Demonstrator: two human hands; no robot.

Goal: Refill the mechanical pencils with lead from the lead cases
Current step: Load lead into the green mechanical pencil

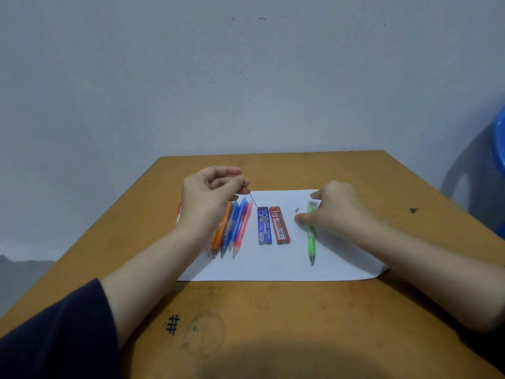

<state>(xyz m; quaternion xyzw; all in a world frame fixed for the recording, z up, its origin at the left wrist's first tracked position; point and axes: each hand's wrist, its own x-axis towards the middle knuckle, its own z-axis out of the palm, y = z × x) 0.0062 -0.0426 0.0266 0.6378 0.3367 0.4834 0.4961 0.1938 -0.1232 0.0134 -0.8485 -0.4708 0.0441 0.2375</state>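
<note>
Head cam: L hand (210,192) pinches a thin lead (253,200); R hand (337,212) curled on green pencil (311,236), prob. gripping it.

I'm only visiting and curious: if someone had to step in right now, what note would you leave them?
Left hand: pinches one lead above the blue lead case.
Right hand: holds the green pencil on the paper.
The red lead case lies beside the blue one, and the other pencils lie bundled on the left. A small loose piece lies near the green pencil.
Done: a lead is out.
Left: feed it into the green pencil, then refill the others.
</note>
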